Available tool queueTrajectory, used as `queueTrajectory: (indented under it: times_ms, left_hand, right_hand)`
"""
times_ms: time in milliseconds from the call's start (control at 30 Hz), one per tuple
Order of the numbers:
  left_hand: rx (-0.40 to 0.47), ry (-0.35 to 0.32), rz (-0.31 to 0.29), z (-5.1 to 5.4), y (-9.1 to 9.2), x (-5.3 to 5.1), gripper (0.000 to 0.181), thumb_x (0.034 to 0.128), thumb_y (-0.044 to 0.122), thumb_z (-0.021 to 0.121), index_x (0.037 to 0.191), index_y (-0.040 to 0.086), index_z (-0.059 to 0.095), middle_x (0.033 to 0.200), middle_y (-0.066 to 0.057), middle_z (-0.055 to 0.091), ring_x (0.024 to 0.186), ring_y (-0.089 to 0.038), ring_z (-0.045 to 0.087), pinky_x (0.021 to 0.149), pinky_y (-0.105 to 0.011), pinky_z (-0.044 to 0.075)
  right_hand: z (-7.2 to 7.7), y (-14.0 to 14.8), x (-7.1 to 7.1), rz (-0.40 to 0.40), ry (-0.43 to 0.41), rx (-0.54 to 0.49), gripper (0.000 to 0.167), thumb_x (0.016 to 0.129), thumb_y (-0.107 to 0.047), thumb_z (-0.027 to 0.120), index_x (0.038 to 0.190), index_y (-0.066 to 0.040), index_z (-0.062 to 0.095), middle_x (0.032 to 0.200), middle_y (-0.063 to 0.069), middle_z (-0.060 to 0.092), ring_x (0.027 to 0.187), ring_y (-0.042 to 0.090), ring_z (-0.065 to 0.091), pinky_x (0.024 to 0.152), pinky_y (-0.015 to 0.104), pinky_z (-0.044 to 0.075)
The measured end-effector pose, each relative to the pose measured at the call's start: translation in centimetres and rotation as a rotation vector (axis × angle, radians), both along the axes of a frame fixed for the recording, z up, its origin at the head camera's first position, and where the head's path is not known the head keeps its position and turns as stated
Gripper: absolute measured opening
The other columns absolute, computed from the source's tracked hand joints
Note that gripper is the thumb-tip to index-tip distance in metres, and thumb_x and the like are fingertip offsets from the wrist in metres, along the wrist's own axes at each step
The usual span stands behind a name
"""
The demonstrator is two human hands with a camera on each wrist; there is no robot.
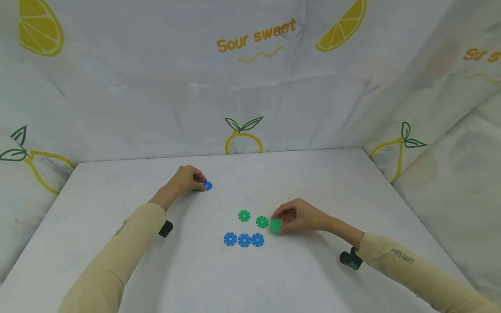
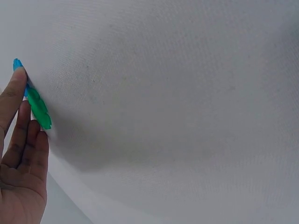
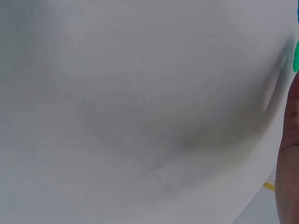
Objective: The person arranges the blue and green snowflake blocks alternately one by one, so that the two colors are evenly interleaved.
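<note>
At the back left, my left hand (image 1: pixel 184 179) pinches a notched blue disc (image 1: pixel 207 186) between thumb and fingers. A green disc (image 2: pixel 39 108) shows right by it in the left wrist view; whether the two are joined I cannot tell. My right hand (image 1: pixel 303 216) holds a notched green disc (image 1: pixel 275 226) by its edge near the table's middle. Just left of that lie a second green disc (image 1: pixel 262 221) and a third green disc (image 1: pixel 244 216). In the right wrist view only part of the right hand (image 3: pixel 289 135) shows, at the right edge.
In front of the green discs, blue notched discs (image 1: pixel 244 240) lie in a side-by-side row on the white table (image 1: pixel 203 278). A white curtain with lemon prints (image 1: pixel 156 87) closes off the back and sides. Dark wrist devices (image 1: pixel 166 228) sit under both sleeves.
</note>
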State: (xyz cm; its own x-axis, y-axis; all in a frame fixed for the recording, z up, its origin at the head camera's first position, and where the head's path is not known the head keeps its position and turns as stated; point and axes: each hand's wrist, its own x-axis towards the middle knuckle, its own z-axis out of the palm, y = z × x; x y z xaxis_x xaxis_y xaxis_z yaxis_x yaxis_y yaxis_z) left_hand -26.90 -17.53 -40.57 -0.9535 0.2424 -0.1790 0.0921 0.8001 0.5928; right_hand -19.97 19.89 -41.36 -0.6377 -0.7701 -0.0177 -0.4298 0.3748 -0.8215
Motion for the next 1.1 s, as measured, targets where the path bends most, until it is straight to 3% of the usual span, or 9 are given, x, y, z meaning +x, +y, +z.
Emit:
queueTrajectory:
  times_ms: [267, 567, 1100]
  left_hand:
    - [0.024, 0.011, -0.001, -0.2, -0.2, 0.1, 0.026, 0.0812, 0.012, 0.077, 0.104, 0.000, 0.070, 0.107, -0.016, 0.069, 0.104, -0.031, 0.060, 0.095, -0.043, 0.046]
    - [0.024, 0.024, -0.004, -0.1, -0.2, 0.3, 0.027, 0.0815, 0.012, 0.077, 0.105, -0.001, 0.070, 0.107, -0.016, 0.069, 0.104, -0.031, 0.061, 0.094, -0.043, 0.047]
    - [0.020, 0.008, -0.010, 0.1, 0.0, 0.1, 0.026, 0.0823, 0.010, 0.076, 0.104, -0.002, 0.071, 0.106, -0.016, 0.069, 0.103, -0.030, 0.061, 0.093, -0.042, 0.048]
  right_hand:
    - [0.7, -1.4, -1.9, -0.142, -0.064, -0.092, 0.032, 0.079, -0.003, 0.077, 0.108, 0.005, 0.068, 0.103, 0.015, 0.069, 0.081, 0.017, 0.064, 0.075, 0.025, 0.055]
    - [0.7, -3.6, -3.3, -0.288, -0.096, -0.096, 0.031, 0.078, -0.008, 0.079, 0.107, 0.001, 0.071, 0.101, 0.010, 0.071, 0.081, 0.016, 0.064, 0.075, 0.021, 0.053]
    - [0.2, -7.4, -5.9, -0.499, -0.183, -0.217, 0.034, 0.078, -0.003, 0.078, 0.110, 0.005, 0.068, 0.105, 0.017, 0.070, 0.087, 0.014, 0.068, 0.079, 0.026, 0.055]
